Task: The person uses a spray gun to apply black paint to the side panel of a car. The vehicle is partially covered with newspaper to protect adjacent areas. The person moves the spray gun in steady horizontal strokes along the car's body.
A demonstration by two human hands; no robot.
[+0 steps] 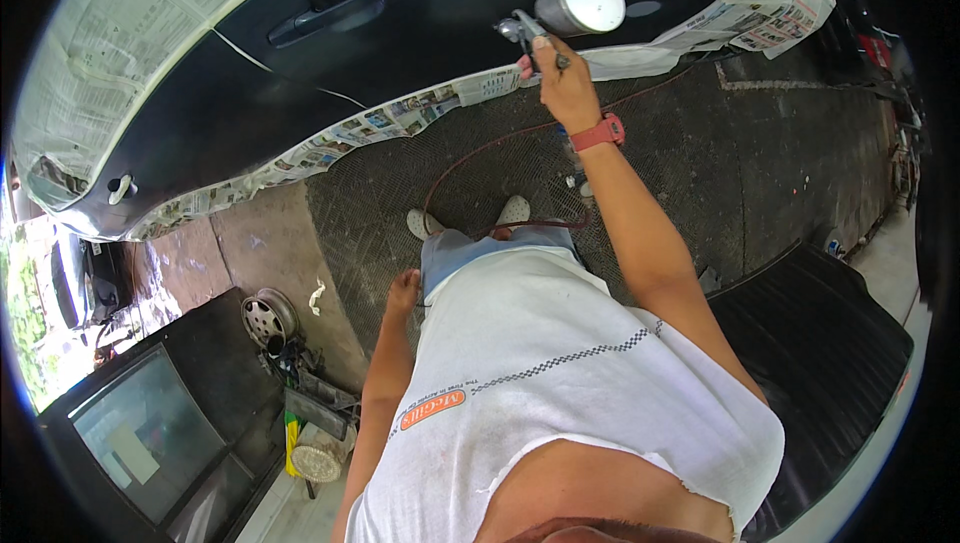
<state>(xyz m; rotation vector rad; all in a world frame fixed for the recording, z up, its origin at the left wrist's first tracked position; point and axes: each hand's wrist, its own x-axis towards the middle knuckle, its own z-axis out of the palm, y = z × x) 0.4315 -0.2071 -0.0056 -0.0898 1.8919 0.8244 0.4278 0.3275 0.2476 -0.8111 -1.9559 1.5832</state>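
Head view: spray gun (524, 29) beside a masked car door (440, 28)

The right hand (567, 81) wraps around the gun's grip. A metal cup (592, 1) sits with its white end facing up, presumably to keep its contents level. Gun and cup are near the door's lower edge, in its right half; contact cannot be judged. Newspaper (335, 148) lines that edge, likely as a shield. The left hand (404, 289) hangs relaxed and partly open beside the shorts (450, 255), nothing visible in it.

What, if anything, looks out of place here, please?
A white scrap or splash marks the brown floor at left, like litter; the reddish hose loops by the shoes, where feet could catch.
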